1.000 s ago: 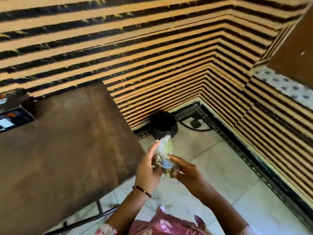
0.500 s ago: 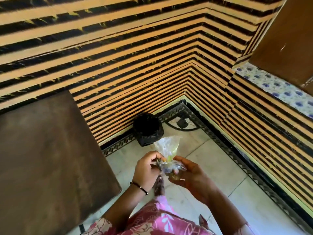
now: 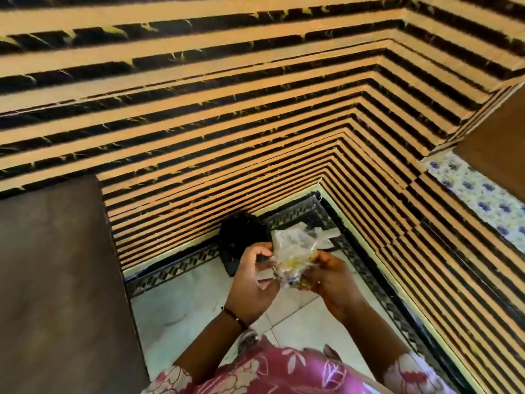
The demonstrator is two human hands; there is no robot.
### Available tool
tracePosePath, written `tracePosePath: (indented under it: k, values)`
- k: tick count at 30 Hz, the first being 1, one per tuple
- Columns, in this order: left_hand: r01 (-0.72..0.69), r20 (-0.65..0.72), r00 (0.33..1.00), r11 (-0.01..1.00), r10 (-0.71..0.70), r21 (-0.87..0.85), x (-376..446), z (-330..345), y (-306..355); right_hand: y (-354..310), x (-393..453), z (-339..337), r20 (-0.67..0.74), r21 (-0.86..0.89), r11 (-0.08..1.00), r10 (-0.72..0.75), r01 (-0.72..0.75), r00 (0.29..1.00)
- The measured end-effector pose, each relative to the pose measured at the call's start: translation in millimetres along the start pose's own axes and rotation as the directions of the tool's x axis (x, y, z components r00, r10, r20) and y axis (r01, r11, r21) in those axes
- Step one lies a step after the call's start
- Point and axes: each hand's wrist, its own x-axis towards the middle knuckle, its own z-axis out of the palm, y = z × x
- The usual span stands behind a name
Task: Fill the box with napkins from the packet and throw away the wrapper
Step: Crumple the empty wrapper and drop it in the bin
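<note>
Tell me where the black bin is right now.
In the head view, the black bin sits on the floor against the striped wall, just right of the brown table, directly beyond the left hand holding the wrapper.

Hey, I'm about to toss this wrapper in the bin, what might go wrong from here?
1. The wrapper is light, crumpled plastic held between the left hand and right hand; released from this height it may drift and miss.
2. The black bin sits low on the floor against the striped wall, partly hidden behind your hands, so aim is harder to judge.
3. The table edge is close on your left; leaning in could bump it.
</note>
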Motion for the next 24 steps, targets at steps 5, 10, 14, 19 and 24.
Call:
tracePosePath:
  k: [5, 10, 14, 19, 24]
  values:
    - [0.048, 0.045, 0.997, 0.988, -0.055, 0.146, 28.4, -17.2, -9.5, -3.3, 50.4, 14.4, 0.076, -0.117, 0.989, 0.102, -0.093, 0.992]
    - [0.186, -0.078, 0.981, 0.973, -0.177, 0.138, 62.1, -25.2, -28.0, -9.0, 116.5, 22.1, 0.191, -0.230, 0.966, 0.166, -0.121, 0.967]
    - [0.314, -0.113, 0.946, 0.947, -0.305, 0.073, 98.9, -20.7, -45.5, -20.6, 180.0, 11.7, 0.391, -0.280, 0.936, 0.314, -0.213, 0.865]
    - [0.414, -0.167, 0.898, 0.910, -0.407, 0.008, 151.5, -6.5, -48.0, -36.2, 252.7, 1.5, 0.356, -0.453, 0.871, 0.373, -0.191, 0.857]
    - [0.536, -0.306, 0.802, 0.844, -0.513, -0.011, 186.7, -12.9, -78.9, -38.8, 319.4, 1.3, 0.309, -0.590, 0.792, 0.400, -0.156, 0.863]
